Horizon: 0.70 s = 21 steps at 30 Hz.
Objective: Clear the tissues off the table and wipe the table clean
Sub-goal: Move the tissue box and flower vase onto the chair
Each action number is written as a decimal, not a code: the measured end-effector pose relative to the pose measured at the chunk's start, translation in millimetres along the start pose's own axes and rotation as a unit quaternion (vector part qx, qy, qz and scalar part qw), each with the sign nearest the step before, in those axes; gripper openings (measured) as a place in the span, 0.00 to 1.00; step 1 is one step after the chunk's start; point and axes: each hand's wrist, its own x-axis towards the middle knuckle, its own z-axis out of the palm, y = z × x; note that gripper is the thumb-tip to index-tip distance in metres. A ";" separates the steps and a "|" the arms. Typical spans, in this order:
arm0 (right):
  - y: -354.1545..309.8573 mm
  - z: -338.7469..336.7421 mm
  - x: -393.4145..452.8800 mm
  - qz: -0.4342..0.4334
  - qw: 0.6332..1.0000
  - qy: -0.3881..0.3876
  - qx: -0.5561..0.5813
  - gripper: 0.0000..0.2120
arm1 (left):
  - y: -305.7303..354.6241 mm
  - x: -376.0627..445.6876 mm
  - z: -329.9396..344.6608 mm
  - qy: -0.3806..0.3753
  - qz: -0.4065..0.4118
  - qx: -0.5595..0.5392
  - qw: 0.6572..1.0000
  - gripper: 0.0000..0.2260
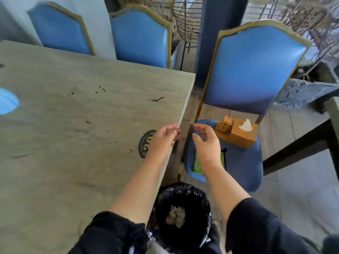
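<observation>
Black-lined bin (pixel 178 215) holds tissues (pixel 175 217) beside crumb-speckled table (pixel 77 136).

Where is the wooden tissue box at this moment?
In the head view the wooden tissue box sits right of the table, on the seat of the blue chair, beyond the right hand and beside a smaller wooden block.

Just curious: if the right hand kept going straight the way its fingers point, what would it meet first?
Probably the table's right edge: the right hand hovers over the chair seat, fingers curling toward it. Depth is unclear.
</observation>
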 end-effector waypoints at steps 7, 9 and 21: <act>-56.5 91.4 -81.7 -0.028 0.997 -0.044 0.057 0.12 | 20.7 -58.7 -132.3 0.048 0.045 0.003 0.998 0.11; -65.7 113.0 -96.8 -0.038 0.995 -0.079 0.053 0.12 | 22.7 -70.8 -162.5 0.083 0.048 -0.015 0.995 0.11; -99.4 252.5 -158.1 -0.041 0.972 -0.220 0.073 0.09 | 18.0 -111.3 -318.9 0.243 0.061 -0.126 0.960 0.10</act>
